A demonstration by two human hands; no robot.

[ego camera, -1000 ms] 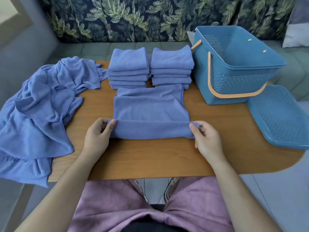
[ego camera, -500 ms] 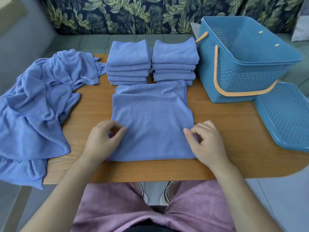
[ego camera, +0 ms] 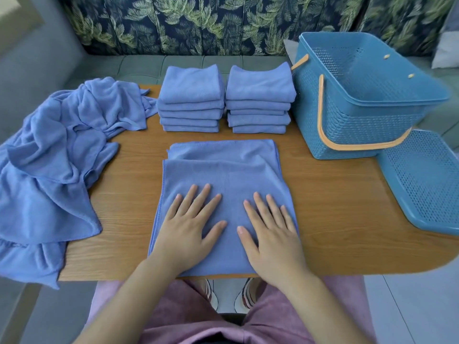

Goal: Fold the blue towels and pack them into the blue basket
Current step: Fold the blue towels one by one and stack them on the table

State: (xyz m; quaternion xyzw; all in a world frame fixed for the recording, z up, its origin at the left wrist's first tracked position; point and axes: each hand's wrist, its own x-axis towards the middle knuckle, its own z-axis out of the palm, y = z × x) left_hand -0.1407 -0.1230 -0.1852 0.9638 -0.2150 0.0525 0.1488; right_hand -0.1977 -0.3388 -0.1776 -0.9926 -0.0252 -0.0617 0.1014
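Pressed the half-folded towel point(ego camera: 223, 170) flat at the worktop point(ego camera: 335, 207) near edge with left hand point(ego camera: 188, 232) and right hand point(ego camera: 273, 239), fingers point(ego camera: 198, 197) straight, spread, gripping nothing. Faced left folded stack point(ego camera: 191, 95) and right folded stack point(ego camera: 259, 95) just behind, unfolded heap point(ego camera: 49, 157) leftward, blue basket point(ego camera: 347, 125) rightward, lid point(ego camera: 422, 182) beside it.

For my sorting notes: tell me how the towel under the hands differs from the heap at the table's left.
The towel lies flat, folded over; the heap is crumpled. The left hand and right hand press the towel; neither touches the heap. Both are blue cloth.
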